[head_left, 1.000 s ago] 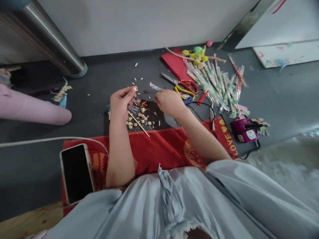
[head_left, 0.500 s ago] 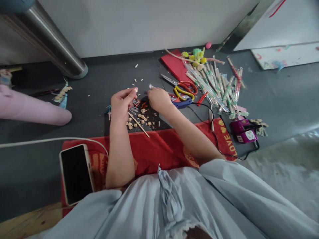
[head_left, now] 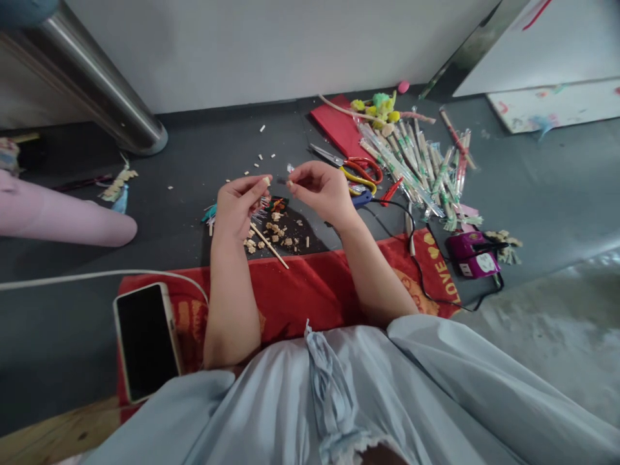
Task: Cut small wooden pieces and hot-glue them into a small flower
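Note:
My left hand (head_left: 235,208) is closed in a pinch on a small cream-coloured piece (head_left: 267,181). Facing it a short way off, my right hand (head_left: 327,192) pinches a small thin dark piece (head_left: 281,180), whose kind I cannot make out. Beneath the hands lie several small flower-shaped beige pieces (head_left: 276,229) among crumbs. A thin wooden stick (head_left: 270,246) slants beside them. Teal and silvery strands (head_left: 210,213) show partly from behind my left hand. Close to my right hand are scissors (head_left: 365,169) with red handles and a yellow-and-blue-handled tool (head_left: 361,187).
Many wrapped sticks (head_left: 421,161) are heaped at the right, by a purple box (head_left: 471,254) with a black cord. A phone (head_left: 148,342) rests on the red cloth (head_left: 300,290). A pink bottle (head_left: 68,210) and a metal leg (head_left: 106,84) stand left.
My right hand has turned and lifted slightly, bringing a thin dark piece into view near the left fingertips. My left hand keeps its pinch with hardly any movement.

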